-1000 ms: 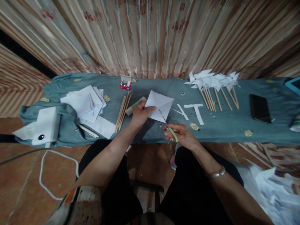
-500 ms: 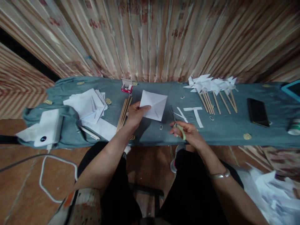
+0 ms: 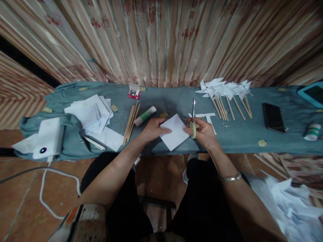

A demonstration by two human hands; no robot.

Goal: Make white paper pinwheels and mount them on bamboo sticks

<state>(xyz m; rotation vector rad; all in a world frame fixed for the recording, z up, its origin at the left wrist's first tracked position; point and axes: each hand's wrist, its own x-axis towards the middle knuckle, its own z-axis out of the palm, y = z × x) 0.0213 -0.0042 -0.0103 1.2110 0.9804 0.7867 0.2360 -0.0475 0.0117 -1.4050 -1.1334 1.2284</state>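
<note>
A white square of paper (image 3: 174, 133) is turned corner toward me, held above the near part of the cloth. My left hand (image 3: 152, 129) pinches its left corner between thumb and fingers. My right hand (image 3: 202, 131) grips the green-handled scissors (image 3: 193, 129), blades pointing up and away from me, while its thumb touches the paper's right corner. Beyond that hand lie white paper strips (image 3: 209, 117), partly hidden by it. Close to my left hand are a glue stick (image 3: 145, 116) with a green label and several thin wooden sticks (image 3: 131, 122).
Finished paper pinwheels (image 3: 224, 89) on sticks lie at the back right. Further right are a black phone (image 3: 273, 117), a green-and-white tube (image 3: 313, 132) and a blue-edged tablet (image 3: 313, 94). Leftward are a red box of pins (image 3: 134, 92), stacked paper (image 3: 87, 111) and a white device (image 3: 49, 137).
The paper has moved nearer to me and rotated, uncovering the glue stick. My right hand has come up to the paper's right corner, with the scissors now upright.
</note>
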